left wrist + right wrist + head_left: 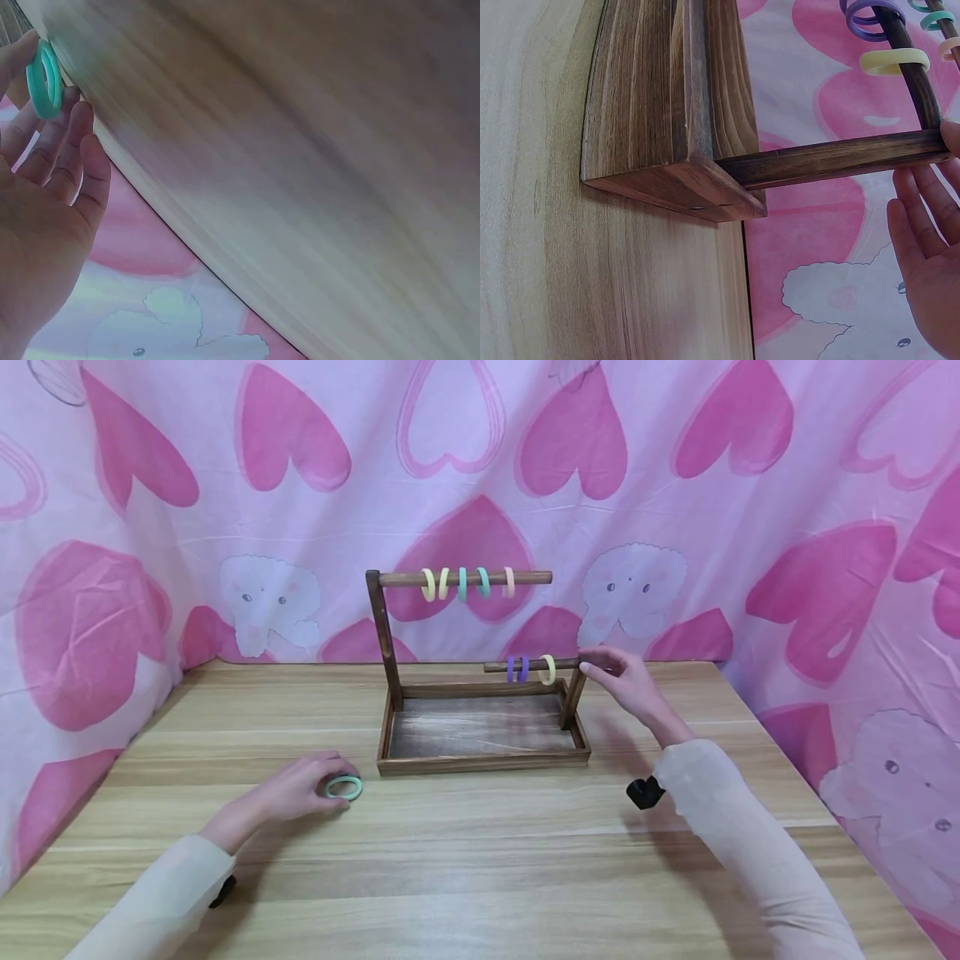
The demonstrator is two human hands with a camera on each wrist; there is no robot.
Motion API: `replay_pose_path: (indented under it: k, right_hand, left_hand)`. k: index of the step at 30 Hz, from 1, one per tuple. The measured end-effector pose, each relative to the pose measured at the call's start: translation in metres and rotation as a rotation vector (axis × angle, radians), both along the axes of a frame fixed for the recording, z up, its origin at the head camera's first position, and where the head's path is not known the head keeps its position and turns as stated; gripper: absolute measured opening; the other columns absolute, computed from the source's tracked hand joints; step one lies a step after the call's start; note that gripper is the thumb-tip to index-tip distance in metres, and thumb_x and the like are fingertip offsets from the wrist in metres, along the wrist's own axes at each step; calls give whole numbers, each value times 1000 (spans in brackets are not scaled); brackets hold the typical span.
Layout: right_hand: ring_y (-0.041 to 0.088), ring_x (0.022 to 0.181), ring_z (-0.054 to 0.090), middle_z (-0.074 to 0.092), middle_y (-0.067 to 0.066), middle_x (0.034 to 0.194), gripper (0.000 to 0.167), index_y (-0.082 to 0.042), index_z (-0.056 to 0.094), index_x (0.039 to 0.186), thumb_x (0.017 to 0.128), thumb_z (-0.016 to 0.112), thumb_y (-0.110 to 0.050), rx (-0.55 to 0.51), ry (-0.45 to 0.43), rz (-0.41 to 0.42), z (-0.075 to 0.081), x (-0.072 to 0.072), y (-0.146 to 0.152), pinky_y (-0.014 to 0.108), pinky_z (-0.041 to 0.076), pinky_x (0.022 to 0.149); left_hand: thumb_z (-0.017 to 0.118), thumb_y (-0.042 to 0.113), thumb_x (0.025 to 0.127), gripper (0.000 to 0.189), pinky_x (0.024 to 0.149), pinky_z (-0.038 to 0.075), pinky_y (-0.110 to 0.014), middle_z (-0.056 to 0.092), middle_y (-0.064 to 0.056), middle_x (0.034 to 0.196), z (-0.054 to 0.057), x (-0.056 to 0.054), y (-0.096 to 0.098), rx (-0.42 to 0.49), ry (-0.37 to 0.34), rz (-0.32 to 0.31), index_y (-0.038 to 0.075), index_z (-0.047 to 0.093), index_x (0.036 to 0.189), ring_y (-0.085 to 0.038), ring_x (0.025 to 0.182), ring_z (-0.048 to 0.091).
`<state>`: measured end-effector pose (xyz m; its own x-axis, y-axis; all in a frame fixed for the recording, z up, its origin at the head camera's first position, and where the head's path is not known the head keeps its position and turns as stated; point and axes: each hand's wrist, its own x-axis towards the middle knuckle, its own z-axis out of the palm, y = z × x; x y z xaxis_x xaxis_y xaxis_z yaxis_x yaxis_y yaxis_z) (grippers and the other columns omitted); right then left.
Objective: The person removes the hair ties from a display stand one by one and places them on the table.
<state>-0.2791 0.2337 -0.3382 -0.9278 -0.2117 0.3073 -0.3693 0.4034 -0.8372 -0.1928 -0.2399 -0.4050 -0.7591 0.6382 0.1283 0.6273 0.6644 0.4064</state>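
Observation:
My left hand [296,787] pinches a mint-green ring [45,110] between thumb and fingers, close over the table to the left of a dark wooden rack [483,763]. At the rack's right side, my right hand [628,687] holds the top of the short post [832,163], thumb on one side and fingers on the other. From that post a lower bar runs left, carrying two purple rings [522,670] and a pale yellow ring [892,61]. The taller left post bears an upper bar [536,577] with two yellow rings, two green rings and a pink ring [509,582].
The rack's base is a shallow tray with low walls, standing on a light wood-grain table [480,868]. A pink and white heart-patterned cloth [450,518] hangs behind the table and along both sides. Black wrist devices [645,792] show under the sleeves.

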Motion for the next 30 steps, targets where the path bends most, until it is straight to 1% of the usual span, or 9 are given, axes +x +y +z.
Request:
replay_pose_path:
  k: [3, 10, 12, 16, 18, 22, 26, 30]
  right_hand:
    - [16, 94, 55, 58, 11, 108, 40, -4, 55, 116, 85, 59, -28, 3, -2, -2, 0, 0, -1, 26, 45, 77]
    - [17, 94, 54, 58, 11, 108, 40, -4, 55, 116, 86, 58, -29, 7, -7, -2, 1, 0, 0, 26, 45, 77]
    - [17, 95, 54, 57, 13, 109, 39, -2, 54, 117, 86, 57, -26, 8, -6, 9, 2, 1, 0, 26, 45, 77]
    - [17, 95, 54, 55, 19, 111, 36, 3, 52, 117, 88, 55, -17, -2, -3, 25, 12, 10, -6, 23, 44, 77]
    - [17, 94, 53, 54, 22, 111, 35, 6, 51, 117, 88, 54, -13, -4, 0, 28, 18, 15, -9, 22, 44, 76]
    - [14, 92, 53, 54, 23, 111, 34, 7, 51, 117, 88, 54, -12, -2, -3, 22, 23, 20, -12, 21, 44, 76]
    - [17, 93, 53, 54, 23, 111, 33, 6, 51, 117, 88, 54, -11, 0, -1, 19, 23, 21, -12, 22, 44, 76]
    - [18, 93, 53, 54, 23, 111, 33, 6, 51, 117, 88, 54, -11, 2, 1, 18, 23, 21, -12, 21, 44, 76]
  left_hand:
    - [73, 22, 72, 36, 72, 45, -32, 55, 3, 94, 0, 1, -3, -14, -3, 14, 8, 61, 103, -12, 82, 51]
    - [73, 21, 71, 37, 72, 44, -33, 54, 3, 93, 2, 4, -10, -32, -4, 24, 7, 60, 103, -13, 82, 50]
    - [73, 21, 71, 37, 69, 44, -31, 53, 3, 92, 2, 4, -12, -36, -9, 29, 7, 60, 103, -13, 80, 49]
    - [73, 21, 71, 36, 62, 42, -24, 51, 4, 89, 1, 4, -15, -41, -12, 27, 7, 61, 102, -10, 74, 46]
    - [73, 21, 71, 37, 60, 41, -23, 50, 4, 88, 0, 4, -16, -40, -5, 24, 7, 60, 102, -10, 72, 45]
    - [73, 24, 70, 40, 66, 44, -28, 52, 3, 92, 1, 4, -14, -35, 18, 37, 8, 60, 104, -11, 78, 47]
    - [72, 29, 72, 42, 72, 46, -34, 54, 2, 97, 2, 2, -7, 3, 63, 56, 8, 59, 106, -13, 83, 52]
    - [70, 30, 75, 41, 72, 48, -36, 56, -1, 100, 6, 1, 3, 43, 93, 55, 8, 59, 107, -16, 85, 56]
